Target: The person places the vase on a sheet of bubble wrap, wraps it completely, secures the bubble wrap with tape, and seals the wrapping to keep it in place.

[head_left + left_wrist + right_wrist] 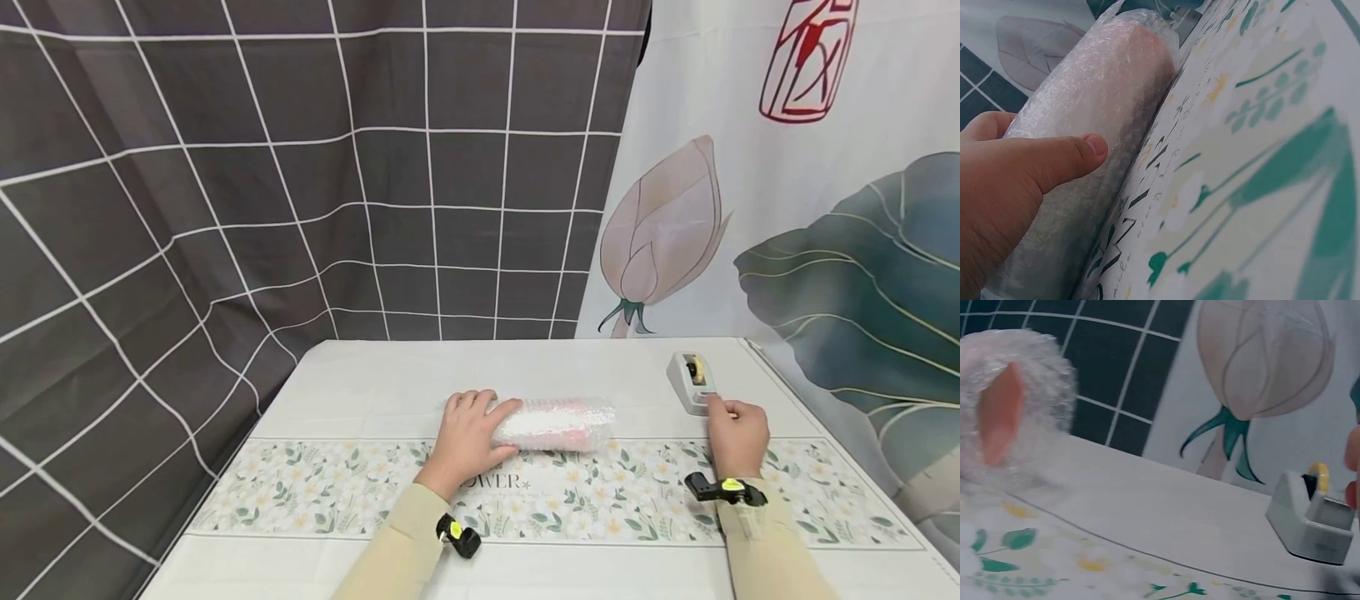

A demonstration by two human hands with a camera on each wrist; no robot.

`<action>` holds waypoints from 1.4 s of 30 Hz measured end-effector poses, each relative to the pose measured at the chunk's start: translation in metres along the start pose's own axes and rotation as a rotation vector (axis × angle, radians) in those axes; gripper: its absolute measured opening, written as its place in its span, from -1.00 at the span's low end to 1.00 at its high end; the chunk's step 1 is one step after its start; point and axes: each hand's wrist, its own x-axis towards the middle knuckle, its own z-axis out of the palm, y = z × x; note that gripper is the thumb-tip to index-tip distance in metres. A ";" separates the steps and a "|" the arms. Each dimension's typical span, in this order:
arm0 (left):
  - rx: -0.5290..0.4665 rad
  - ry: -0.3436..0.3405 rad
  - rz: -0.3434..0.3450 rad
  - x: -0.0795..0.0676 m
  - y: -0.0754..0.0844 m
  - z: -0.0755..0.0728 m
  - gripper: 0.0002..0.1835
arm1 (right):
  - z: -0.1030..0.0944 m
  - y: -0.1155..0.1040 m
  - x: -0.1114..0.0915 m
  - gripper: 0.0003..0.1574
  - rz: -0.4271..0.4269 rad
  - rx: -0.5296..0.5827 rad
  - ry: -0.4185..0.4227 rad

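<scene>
A cylindrical bundle in clear bubble wrap (558, 423), pinkish at its right end, lies crosswise on the table. My left hand (468, 437) grips its left end, fingers spread over the top and thumb along the near side. In the left wrist view the thumb (1075, 159) presses the wrap. Over at the right stands a light grey tape dispenser (686, 382) with a yellow-cored roll. My right hand (738, 435) is at its near end, fingers curled in a pinch at the tape's end; the clear strip itself hardly shows. In the right wrist view only fingertips (1352, 462) appear.
A white cloth with a floral band (315, 492) covers the table (390, 375). Behind and to the left hangs a dark grid-patterned curtain (465, 175). A white curtain with a lotus print (663, 225) hangs behind the dispenser. The bundle's open pinkish end (1002, 415) faces the dispenser.
</scene>
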 end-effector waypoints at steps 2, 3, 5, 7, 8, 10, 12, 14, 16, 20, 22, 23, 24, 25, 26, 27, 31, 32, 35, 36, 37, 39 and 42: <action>0.012 -0.023 -0.004 0.001 -0.001 -0.001 -0.17 | 0.005 -0.004 -0.006 -0.50 -0.034 0.073 0.038; 0.017 -0.037 -0.006 0.002 -0.001 -0.002 -0.15 | 0.008 -0.008 -0.010 -0.53 -0.056 0.105 0.051; 0.019 -0.057 -0.010 0.003 -0.001 -0.003 -0.10 | 0.013 -0.013 -0.018 -0.62 -0.116 0.170 0.050; 0.007 -0.071 -0.013 0.004 -0.002 -0.004 -0.05 | 0.018 -0.022 -0.029 -0.69 -0.165 0.243 0.023; -0.006 -0.075 -0.015 0.004 -0.002 -0.005 -0.04 | 0.021 -0.028 -0.035 -0.72 -0.184 0.278 0.007; -0.030 -0.076 -0.017 0.004 -0.001 -0.005 -0.05 | 0.024 -0.041 -0.047 -0.76 -0.229 0.356 -0.028; -0.051 -0.071 -0.016 0.003 -0.001 -0.005 -0.08 | 0.026 -0.058 -0.059 -0.80 -0.270 0.423 -0.055; -0.066 -0.061 -0.014 0.003 -0.001 -0.004 -0.14 | 0.027 -0.073 -0.071 -0.82 -0.316 0.493 -0.099; -0.076 -0.053 -0.013 0.003 -0.001 -0.003 -0.22 | 0.029 -0.086 -0.084 -0.84 -0.356 0.568 -0.174; -0.112 -0.023 -0.012 0.002 -0.001 -0.002 -0.39 | 0.034 -0.104 -0.117 -0.81 -0.388 0.688 -0.407; -0.123 -0.003 -0.012 0.002 -0.001 -0.002 -0.45 | 0.038 -0.109 -0.134 -0.77 -0.380 0.707 -0.530; -0.128 0.009 -0.013 0.002 -0.001 -0.002 -0.47 | 0.040 -0.110 -0.142 -0.74 -0.370 0.711 -0.590; -0.131 0.016 -0.015 0.002 -0.001 -0.002 -0.48 | 0.042 -0.111 -0.149 -0.73 -0.356 0.706 -0.648; -0.137 0.022 -0.018 0.002 -0.001 -0.003 -0.49 | 0.044 -0.112 -0.155 -0.72 -0.340 0.706 -0.708; -0.142 0.025 -0.023 0.002 0.000 -0.003 -0.49 | 0.046 -0.111 -0.161 -0.72 -0.326 0.701 -0.763; -0.146 0.030 -0.028 0.002 0.000 -0.003 -0.49 | 0.048 -0.110 -0.165 -0.71 -0.315 0.693 -0.811; -0.190 0.023 -0.052 0.002 0.003 -0.005 -0.48 | 0.056 -0.104 -0.178 -0.70 -0.269 0.647 -0.925; -0.197 0.019 -0.057 0.003 0.003 -0.006 -0.48 | 0.057 -0.102 -0.179 -0.70 -0.263 0.634 -0.936; -0.212 0.005 -0.075 0.004 0.005 -0.007 -0.45 | 0.061 -0.099 -0.182 -0.69 -0.256 0.616 -0.955; -0.209 0.002 -0.081 0.004 0.005 -0.007 -0.43 | 0.061 -0.098 -0.182 -0.68 -0.255 0.618 -0.959; -0.203 0.001 -0.088 0.005 0.005 -0.007 -0.42 | 0.062 -0.098 -0.182 -0.67 -0.253 0.621 -0.963; -0.192 0.004 -0.100 0.006 0.005 -0.006 -0.37 | 0.063 -0.097 -0.182 -0.66 -0.243 0.628 -0.969; -0.176 0.002 -0.119 0.006 0.005 -0.006 -0.29 | 0.065 -0.097 -0.183 -0.65 -0.220 0.638 -0.975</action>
